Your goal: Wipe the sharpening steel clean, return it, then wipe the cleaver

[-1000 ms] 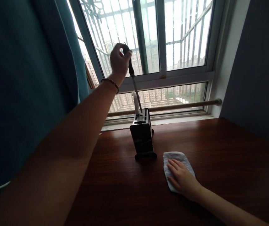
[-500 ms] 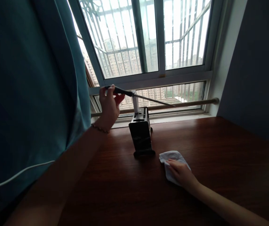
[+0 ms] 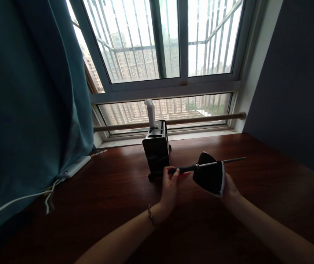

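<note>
My left hand [image 3: 170, 187] grips the black handle of a sharpening steel [image 3: 229, 160], held level above the wooden table with its rod pointing right. My right hand [image 3: 229, 187] holds a cloth [image 3: 210, 176] up against the rod near the handle; the cloth hides most of that hand's fingers. Just behind the hands stands a dark knife block [image 3: 156, 150] with a white handle [image 3: 150, 113] sticking out of its top.
The dark wooden table [image 3: 118, 205] runs up to a barred window [image 3: 157, 55] with a wooden rail [image 3: 200, 119] along the sill. A teal curtain [image 3: 30, 91] hangs at the left. A white cable [image 3: 22, 198] and a white power strip [image 3: 73, 167] lie near it.
My left hand pulled the steel out of the block, swung it level and brought it down toward me. My right hand lifted the cloth off the table up to the rod.
</note>
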A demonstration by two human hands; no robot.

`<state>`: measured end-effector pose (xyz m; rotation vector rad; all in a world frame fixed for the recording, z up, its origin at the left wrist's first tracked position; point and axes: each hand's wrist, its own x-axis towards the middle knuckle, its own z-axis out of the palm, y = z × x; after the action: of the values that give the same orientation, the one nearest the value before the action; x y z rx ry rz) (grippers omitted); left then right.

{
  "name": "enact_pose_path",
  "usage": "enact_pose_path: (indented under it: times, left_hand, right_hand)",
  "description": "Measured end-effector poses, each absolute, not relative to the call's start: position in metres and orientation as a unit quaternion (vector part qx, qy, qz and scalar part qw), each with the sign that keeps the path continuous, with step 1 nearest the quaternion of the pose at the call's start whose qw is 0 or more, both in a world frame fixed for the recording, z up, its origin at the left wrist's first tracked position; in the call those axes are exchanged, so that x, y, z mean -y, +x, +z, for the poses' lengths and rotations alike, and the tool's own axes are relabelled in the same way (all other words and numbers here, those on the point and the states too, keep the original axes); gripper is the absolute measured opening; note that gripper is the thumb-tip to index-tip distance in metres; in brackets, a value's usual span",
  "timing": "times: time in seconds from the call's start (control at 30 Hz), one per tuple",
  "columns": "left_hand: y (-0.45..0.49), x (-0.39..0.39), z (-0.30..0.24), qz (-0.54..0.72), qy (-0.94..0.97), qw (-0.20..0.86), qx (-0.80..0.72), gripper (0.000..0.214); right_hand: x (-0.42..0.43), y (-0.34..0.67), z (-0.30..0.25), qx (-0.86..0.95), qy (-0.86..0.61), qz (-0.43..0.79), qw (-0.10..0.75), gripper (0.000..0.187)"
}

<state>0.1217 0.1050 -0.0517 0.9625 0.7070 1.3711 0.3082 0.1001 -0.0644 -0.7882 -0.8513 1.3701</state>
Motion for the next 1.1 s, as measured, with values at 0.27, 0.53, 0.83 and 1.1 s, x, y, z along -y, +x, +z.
enact_pose_path:
  times: [0.27, 0.53, 0.83, 1.1]
  left_hand:
    - [0.105, -0.116, -0.075, 0.287, 0.508, 0.753, -0.306, 0.044]
    - [0.089, -0.125, -0.078, 0.164, 0.526, 0.795, -0.254, 0.034]
    - [0.082, -0.124, -0.076, 0.168, 0.700, 0.633, -0.284, 0.034]
    - [0.089, -0.130, -0.075, 0.147, 0.615, 0.731, -0.256, 0.031]
  right_hand:
    - [-0.104, 0.314, -0.059, 0.307, -0.371, 0.626, 0.613, 0.042]
    - [-0.095, 0.286, -0.083, 0.288, -0.317, 0.708, 0.561, 0.026]
    - [-0.098, 0.280, -0.087, 0.299, -0.348, 0.686, 0.564, 0.028]
    - [-0.109, 0.293, -0.073, 0.303, -0.360, 0.642, 0.605, 0.029]
